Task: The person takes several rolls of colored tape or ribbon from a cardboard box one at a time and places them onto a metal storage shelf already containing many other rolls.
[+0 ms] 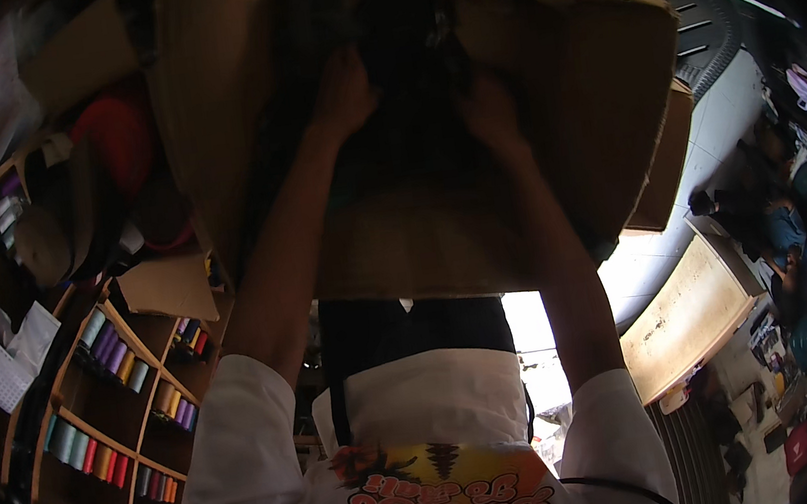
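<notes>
Both your hands reach deep into the large brown cardboard box (548,113) held far in front. Left hand (344,93) and right hand (487,111) press dark, soft-looking contents; finger spread is indiscernible. The box looks light, flexing; support its underside.

Both hands, left (342,93) and right (487,111), reach into a big cardboard box (599,117) (dark inside); thread shelves (110,409) at left.

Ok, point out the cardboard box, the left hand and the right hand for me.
cardboard box (596,97): head view, on its bare right side wall.
left hand (342,93): head view, on the back of the hand, inside the box.
right hand (490,110): head view, on the back of the hand, inside the box.
</notes>
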Action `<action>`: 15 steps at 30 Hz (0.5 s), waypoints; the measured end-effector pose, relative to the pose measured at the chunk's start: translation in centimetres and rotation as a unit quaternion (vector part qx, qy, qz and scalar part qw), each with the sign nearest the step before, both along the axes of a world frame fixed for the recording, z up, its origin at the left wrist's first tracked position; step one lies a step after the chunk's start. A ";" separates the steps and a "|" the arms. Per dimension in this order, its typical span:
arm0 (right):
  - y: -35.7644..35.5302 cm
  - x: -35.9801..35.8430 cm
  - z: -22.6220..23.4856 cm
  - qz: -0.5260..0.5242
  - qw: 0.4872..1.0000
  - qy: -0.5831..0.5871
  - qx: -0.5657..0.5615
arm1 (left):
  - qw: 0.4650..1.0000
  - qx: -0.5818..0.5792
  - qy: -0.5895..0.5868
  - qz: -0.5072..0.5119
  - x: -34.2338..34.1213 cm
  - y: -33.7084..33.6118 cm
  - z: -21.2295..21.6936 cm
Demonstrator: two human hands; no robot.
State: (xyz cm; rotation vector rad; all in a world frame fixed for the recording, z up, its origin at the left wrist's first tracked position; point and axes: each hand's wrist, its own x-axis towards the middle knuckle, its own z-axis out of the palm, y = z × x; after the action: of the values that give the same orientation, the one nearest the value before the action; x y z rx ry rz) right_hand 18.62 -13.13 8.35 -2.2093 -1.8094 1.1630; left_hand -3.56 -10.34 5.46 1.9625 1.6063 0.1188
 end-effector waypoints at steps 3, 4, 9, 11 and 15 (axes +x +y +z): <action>1.8 -1.4 -2.0 0.044 0.997 0.052 0.042 | 0.994 -0.023 -0.101 0.030 -0.6 -0.2 -2.6; 1.5 -1.1 -4.0 0.039 0.994 0.071 0.068 | 0.984 -0.077 -0.154 0.035 -0.4 0.4 -1.9; 1.7 -2.0 -6.9 0.049 0.988 0.128 0.070 | 0.974 -0.173 -0.136 0.059 -2.9 1.9 -1.5; 1.9 -1.8 -7.3 0.071 0.986 0.152 0.022 | 0.976 -0.168 -0.130 0.054 -2.9 1.9 -0.8; 1.4 -2.8 -7.0 0.099 0.989 0.097 0.056 | 0.968 -0.197 -0.127 0.088 -2.9 1.8 0.7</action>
State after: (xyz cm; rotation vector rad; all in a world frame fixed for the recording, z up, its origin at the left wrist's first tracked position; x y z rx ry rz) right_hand 15.84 -11.69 1.36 -1.8221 -1.9918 1.2269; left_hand -6.47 -8.56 6.12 1.4407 1.4991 0.1073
